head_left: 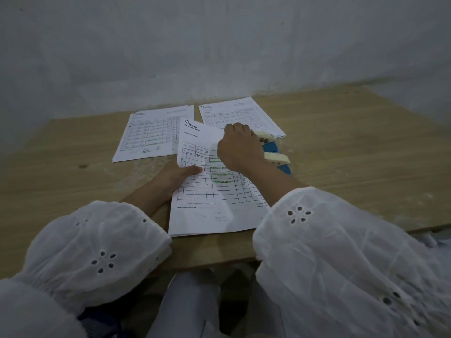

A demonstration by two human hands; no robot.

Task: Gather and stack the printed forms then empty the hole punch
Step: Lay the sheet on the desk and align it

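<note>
I'm pinching the floppy printed form point(214, 191) by its left edge, left hand point(174, 178); right hand point(238, 148) curled, grip unclear.

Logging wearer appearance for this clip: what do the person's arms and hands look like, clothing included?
Both arms wear loose, puffy white sleeves of thin, wrinkled fabric, gathered at the cuffs. Each carries eyelet embroidery: small flower-shaped clusters of punched holes on the left sleeve and right sleeve. The left hand and right hand are bare, with no gloves; no rings or watch are visible.
</note>
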